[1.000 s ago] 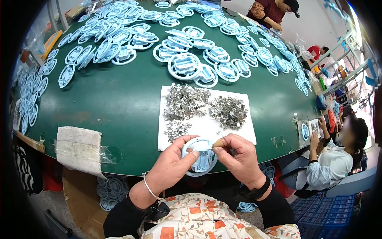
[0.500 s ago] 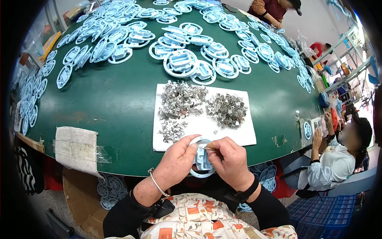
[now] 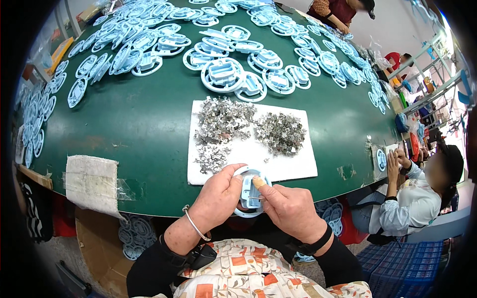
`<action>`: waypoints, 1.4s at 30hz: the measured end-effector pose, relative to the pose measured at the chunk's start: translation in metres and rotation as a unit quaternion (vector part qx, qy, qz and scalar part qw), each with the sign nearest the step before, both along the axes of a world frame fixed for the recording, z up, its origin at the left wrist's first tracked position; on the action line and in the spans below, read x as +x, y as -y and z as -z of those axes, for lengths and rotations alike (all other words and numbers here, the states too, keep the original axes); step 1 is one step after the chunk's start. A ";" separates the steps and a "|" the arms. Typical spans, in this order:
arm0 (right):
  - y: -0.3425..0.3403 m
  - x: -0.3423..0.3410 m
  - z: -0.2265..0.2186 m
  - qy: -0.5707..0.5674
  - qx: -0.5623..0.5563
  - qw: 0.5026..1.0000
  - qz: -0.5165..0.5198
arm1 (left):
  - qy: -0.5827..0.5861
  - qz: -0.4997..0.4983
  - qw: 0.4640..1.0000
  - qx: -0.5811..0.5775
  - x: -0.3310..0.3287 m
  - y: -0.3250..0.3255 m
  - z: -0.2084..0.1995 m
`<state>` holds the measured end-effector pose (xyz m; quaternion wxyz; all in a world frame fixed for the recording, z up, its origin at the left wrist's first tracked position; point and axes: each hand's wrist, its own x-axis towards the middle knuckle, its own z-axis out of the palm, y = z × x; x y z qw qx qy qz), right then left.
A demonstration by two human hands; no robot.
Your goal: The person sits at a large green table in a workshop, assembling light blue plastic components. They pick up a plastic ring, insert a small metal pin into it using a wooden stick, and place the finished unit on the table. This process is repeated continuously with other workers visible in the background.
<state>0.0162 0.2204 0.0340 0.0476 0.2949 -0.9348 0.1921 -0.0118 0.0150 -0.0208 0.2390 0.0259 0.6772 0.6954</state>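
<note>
A light-blue oval plastic ring part [image 3: 247, 187], with a raised box-like middle, is held at the table's near edge. My left hand [image 3: 211, 201] is closed on its left rim, thumb on top. My right hand [image 3: 293, 208] is closed around a thin metal tool [image 3: 256, 198], whose tip lies across the middle of the part; its exact kind is unclear. The right thumb, with a yellowish covering at its tip, presses on the part. Just beyond lies a white board [image 3: 243, 161] bearing a left heap of small metal clips [image 3: 221, 121] and a right heap of clips [image 3: 280, 133].
Many similar blue parts [image 3: 223, 74] cover the far side of the green table [image 3: 149, 129]. A whitish cloth pad [image 3: 92, 184] is taped at the left edge. Another person [image 3: 412, 198] works at the right edge. Below stands a cardboard box [image 3: 102, 248] beside more blue parts.
My right thumb has moved from gripping the tool near the part's top to pressing on the part. The tool's tip now sits lower. The view has shifted slightly.
</note>
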 end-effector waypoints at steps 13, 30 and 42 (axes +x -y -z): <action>0.015 -0.019 0.004 -0.019 -0.107 0.992 0.056 | -0.001 -0.004 1.000 0.015 0.002 -0.001 0.003; 0.000 -0.004 -0.016 0.039 -0.064 0.993 0.092 | -0.016 -0.001 1.000 -0.004 0.001 -0.002 0.007; -0.008 0.000 -0.015 -0.011 0.056 0.997 0.047 | 0.009 -0.005 1.000 0.004 0.001 0.000 -0.002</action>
